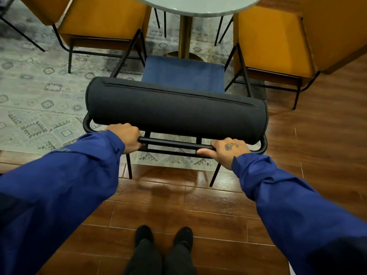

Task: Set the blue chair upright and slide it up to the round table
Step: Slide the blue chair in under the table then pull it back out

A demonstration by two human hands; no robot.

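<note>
The blue chair (182, 74) stands upright on its black legs, seat facing the round table (198, 6) at the top of the view. A dark bolster cushion (174, 110) lies across its backrest. My left hand (127, 137) and my right hand (226, 149) both grip the black metal rail behind the cushion. The seat's front edge sits close to the table's gold pedestal (184, 34), just under the tabletop's rim. The rear legs rest at the rug's edge.
A mustard yellow chair (103, 20) stands at the left of the table and another (274, 42) at the right, flanking the blue chair. A patterned grey rug (35, 92) covers the floor under the table. Wooden floor (178, 205) lies beneath my feet.
</note>
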